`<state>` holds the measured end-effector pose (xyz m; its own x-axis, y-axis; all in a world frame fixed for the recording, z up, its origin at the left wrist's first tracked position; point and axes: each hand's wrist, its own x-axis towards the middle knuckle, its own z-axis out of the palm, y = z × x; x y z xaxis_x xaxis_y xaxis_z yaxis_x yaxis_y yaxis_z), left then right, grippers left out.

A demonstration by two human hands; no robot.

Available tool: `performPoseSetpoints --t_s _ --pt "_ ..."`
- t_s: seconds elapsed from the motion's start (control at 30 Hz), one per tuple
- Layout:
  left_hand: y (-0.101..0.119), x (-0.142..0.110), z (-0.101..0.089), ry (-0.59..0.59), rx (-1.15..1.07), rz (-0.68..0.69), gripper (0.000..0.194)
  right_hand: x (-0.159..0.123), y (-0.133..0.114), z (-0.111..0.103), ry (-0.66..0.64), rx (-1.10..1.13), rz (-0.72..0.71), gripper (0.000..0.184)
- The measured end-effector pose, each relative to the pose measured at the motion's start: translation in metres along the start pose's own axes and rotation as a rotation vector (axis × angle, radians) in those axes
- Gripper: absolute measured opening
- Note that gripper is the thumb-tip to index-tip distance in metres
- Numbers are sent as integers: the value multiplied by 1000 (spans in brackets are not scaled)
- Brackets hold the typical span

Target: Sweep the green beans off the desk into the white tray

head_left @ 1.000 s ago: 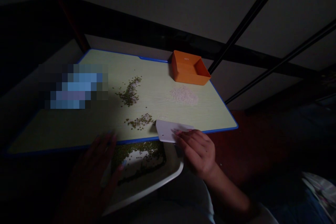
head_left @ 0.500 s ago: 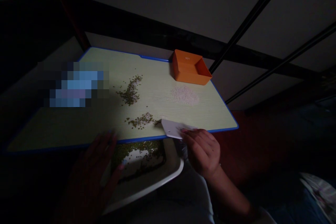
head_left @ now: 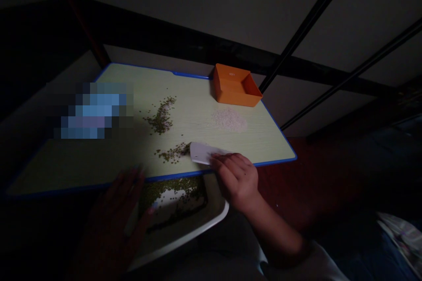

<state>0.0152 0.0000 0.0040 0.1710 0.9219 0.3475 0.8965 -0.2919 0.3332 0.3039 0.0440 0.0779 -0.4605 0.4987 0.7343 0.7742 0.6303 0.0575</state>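
My right hand point(head_left: 239, 178) is closed on a flat white scraper point(head_left: 200, 153) with a small hole near its edge. The scraper's left end touches a pile of small green bean-like grains point(head_left: 173, 153) near the front of the table point(head_left: 121, 153). A second green pile mixed with pale grains point(head_left: 161, 116) lies farther back. To the right is a pile of pale rice-like grains point(head_left: 230, 120). My left hand point(head_left: 120, 213), in deep shadow, is around the left rim of a white tray point(head_left: 216, 193), thumb over its inside. Green grains lie in the tray below the table edge.
An orange open box point(head_left: 232, 90) stands at the table's back right corner. A blurred-out bluish object point(head_left: 95, 112) lies at the left. Behind is a panelled wall point(head_left: 184, 13). A reddish floor point(head_left: 280, 189) shows on the right.
My right hand has moved the scraper left to the front green pile, and the scraper's face looks flatter. My left hand and the tray stay about where they were.
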Motion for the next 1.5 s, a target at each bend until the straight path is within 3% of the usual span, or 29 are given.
performPoseSetpoints --t_s 0.33,0.5,0.63,0.73,0.87,1.0,1.13,1.27,1.5 --pt "-8 -3 7 36 33 15 70 24 47 31 55 -298 93 24" --pt "-7 -1 4 71 54 62 69 29 59 33 99 -347 144 23" --pt "-2 1 2 80 67 52 68 26 47 19 157 -309 148 20" --pt "1 1 2 93 72 53 68 26 29 11 113 -212 114 20" --pt "1 0 2 99 54 53 68 29 19 18 37 -152 65 23" --pt "0 0 3 93 53 42 67 30 30 27 90 -170 91 22" --pt "2 0 3 98 42 31 66 26 34 20 110 -58 123 20" --pt "2 0 3 88 24 26 67 25 28 16 37 21 107 24" --pt "3 1 1 88 26 32 66 34 11 31 8 78 68 24"
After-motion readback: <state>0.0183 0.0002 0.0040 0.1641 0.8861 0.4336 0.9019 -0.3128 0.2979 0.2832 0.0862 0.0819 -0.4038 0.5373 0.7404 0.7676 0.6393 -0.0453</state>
